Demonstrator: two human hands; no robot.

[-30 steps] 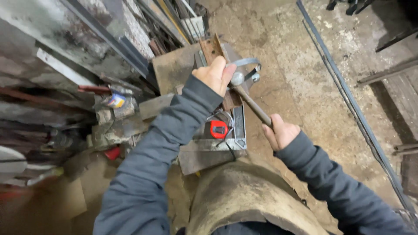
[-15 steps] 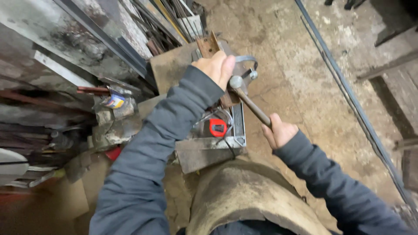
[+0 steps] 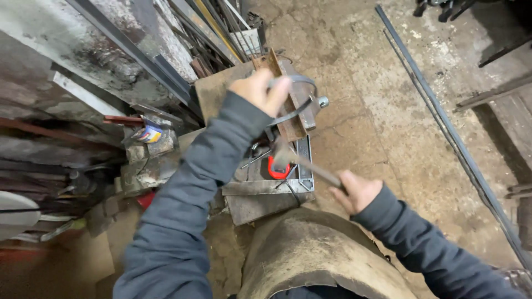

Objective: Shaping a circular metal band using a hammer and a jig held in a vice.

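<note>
Forging step in hand — bending a steel strip [image 3: 296, 97] over the angle iron [image 3: 288, 119] set upright on the block [image 3: 219, 91]. Left hand [image 3: 259, 91] is closed around the strip's upper end, pinning it against the iron. Right hand [image 3: 357, 191] is wrapped tight about the hammer [image 3: 299, 160] handle; the head hangs low, just above the steel square [image 3: 302, 177] and red tape measure [image 3: 279, 168]. Next blow, by judgement, calls for a firm pin and a strike clear of the left fingers.
</note>
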